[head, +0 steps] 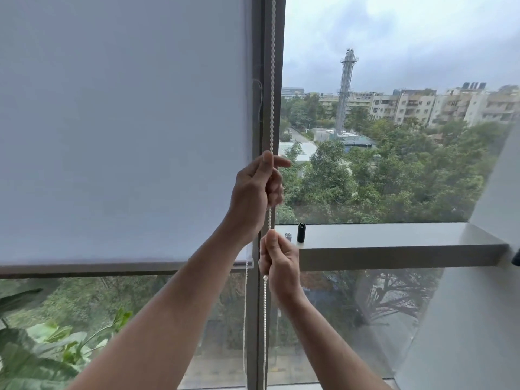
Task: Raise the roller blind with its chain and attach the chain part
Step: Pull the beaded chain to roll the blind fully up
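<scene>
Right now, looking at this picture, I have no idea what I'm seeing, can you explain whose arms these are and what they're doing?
There is one picture, from a camera worn on a person's head, looking at a window. The arms are that person's own. The left hand grips a white bead chain higher up; the right hand grips it below. The chain works the grey roller blind, which covers most of the left pane. On the window ledge stand a small black cylinder and a smaller clear piece.

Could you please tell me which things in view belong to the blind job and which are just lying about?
Job: roller blind, bead chain, left hand, right hand.
Lying about: black cylinder, small clear cylinder on ledge, plant.
</scene>
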A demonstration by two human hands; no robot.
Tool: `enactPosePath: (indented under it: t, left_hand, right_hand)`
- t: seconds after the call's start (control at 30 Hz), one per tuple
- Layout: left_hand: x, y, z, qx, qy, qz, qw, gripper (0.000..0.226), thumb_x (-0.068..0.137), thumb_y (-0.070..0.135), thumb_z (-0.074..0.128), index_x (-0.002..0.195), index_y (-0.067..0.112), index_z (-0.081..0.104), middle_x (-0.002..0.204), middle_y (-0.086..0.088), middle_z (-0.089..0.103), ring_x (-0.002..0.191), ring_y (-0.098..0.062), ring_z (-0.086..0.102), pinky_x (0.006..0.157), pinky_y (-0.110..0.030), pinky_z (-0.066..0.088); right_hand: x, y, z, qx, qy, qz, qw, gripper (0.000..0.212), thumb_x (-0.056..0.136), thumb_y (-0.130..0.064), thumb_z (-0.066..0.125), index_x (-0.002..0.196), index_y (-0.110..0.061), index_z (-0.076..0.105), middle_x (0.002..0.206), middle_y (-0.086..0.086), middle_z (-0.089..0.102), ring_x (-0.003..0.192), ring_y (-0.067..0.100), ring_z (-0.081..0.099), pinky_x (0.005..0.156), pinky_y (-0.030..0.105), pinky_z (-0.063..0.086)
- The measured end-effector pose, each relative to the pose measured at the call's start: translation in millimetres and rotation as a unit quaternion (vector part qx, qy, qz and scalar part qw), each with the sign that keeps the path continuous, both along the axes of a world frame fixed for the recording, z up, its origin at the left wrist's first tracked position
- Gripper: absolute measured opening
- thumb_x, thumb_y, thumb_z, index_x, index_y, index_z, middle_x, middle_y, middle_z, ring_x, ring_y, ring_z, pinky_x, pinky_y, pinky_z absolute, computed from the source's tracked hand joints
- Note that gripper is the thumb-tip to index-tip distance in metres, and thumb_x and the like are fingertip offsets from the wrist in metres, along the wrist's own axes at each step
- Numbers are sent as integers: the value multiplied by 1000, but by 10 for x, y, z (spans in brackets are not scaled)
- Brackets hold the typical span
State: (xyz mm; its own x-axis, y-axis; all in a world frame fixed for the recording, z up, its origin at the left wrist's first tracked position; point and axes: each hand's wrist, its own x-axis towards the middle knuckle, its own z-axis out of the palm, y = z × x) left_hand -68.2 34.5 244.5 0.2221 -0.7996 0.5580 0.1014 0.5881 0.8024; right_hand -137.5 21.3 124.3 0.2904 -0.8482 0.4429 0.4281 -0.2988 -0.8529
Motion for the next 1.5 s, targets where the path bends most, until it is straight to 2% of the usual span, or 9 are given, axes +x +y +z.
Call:
enactPosePath:
  t: [0.2,0.33,0.57,0.7,0.83,0.97,1.07,1.3,1.5]
  left_hand:
    - [-161,-46,-74,-48,63,75,994,41,105,21,36,67,16,51,40,13,35,34,-5,24,38,-19,21]
    - [-164,-4,-137,-55,59,76,994,41,104,20,36,66,18,51,41,12,35,37,-8,22,40,-21,23]
    - [-216,98,-552,2,46,99,994,49,104,12,37,59,26,51,45,9,33,40,-9,22,39,-21,20]
    - [-224,158,-705,14,41,120,992,44,104,10,36,63,19,50,44,5,31,40,-10,22,39,-20,19]
    - [-181,209,-656,9,10,115,993,38,98,24,41,60,20,50,43,8,32,39,-8,24,40,-20,23]
    - [49,252,-597,40,21,-39,998,39,92,26,45,54,20,53,48,6,30,45,-12,26,46,-22,23]
    - [207,252,-601,108,44,-74,990,29,84,27,48,68,8,61,59,-8,50,57,-21,44,55,-30,40]
    - [367,114,97,81,67,32,994,45,101,42,34,104,14,68,94,-5,69,93,-22,63,85,-39,46]
    - [-91,264,1031,-4,61,-80,995,42,104,36,32,95,10,63,65,-2,51,55,-14,50,49,-25,40]
  right_hand:
    - [-179,-148,52,21,55,60,996,44,98,-41,45,64,-22,66,54,2,47,44,13,41,44,23,35]
    - [-264,-343,380,21,87,15,996,54,97,-55,38,104,-14,72,88,15,71,79,23,68,78,38,55]
    - [-158,-190,1608,-70,-7,41,997,38,104,-32,38,99,-7,65,75,8,61,62,19,62,59,30,52]
    - [6,-48,1970,-36,-46,61,996,35,104,-34,42,82,-12,57,54,-3,35,43,10,29,42,23,25]
    - [114,77,1915,-43,-139,38,989,43,102,-28,47,61,-19,39,51,-3,26,37,7,19,37,20,16]
    - [29,143,1816,-63,-211,49,974,45,99,-15,51,57,-17,35,48,-5,27,38,8,19,38,22,16]
    - [25,194,1538,-54,-208,45,975,46,98,-13,50,54,-18,36,45,-8,28,38,7,19,38,21,16]
    - [60,264,1062,-31,-197,59,978,45,93,-18,51,49,-24,43,44,-10,30,36,4,22,38,18,21]
    - [44,266,1023,-22,-191,55,980,45,94,-21,53,51,-22,36,45,-9,26,40,6,17,39,23,14]
